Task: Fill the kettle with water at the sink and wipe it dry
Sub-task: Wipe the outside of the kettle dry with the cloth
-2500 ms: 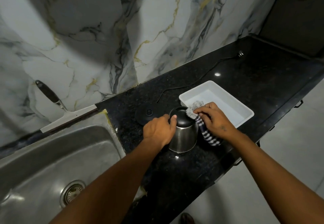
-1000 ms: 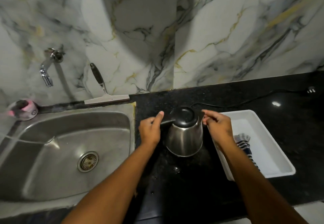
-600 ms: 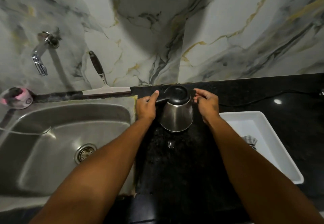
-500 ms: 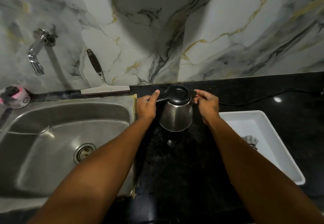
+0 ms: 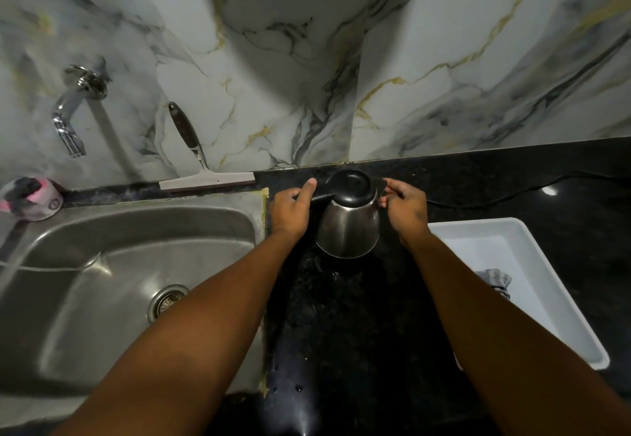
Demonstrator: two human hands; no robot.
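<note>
Kettle: steel kettle [image 5: 348,230] with a black lid stands upright on the dark table [image 5: 341,316], near the marble wall, just right of the sink [image 5: 102,282]
Left hand: left hand [image 5: 290,210] is wrapped around the kettle's black handle, thumb stretched along it toward the lid
Right hand: right hand [image 5: 404,210] sits at the kettle's right side by the spout, fingertips pinched at the rim there
Cloth: striped cloth [image 5: 495,280] lies in the white tray [image 5: 532,241] to the right, apart from the kettle
Sink side: tap [image 5: 70,118] on the wall, a squeegee [image 5: 201,169] leaning behind the basin
Cord: black cord [image 5: 512,191] runs along the table behind the tray
</note>
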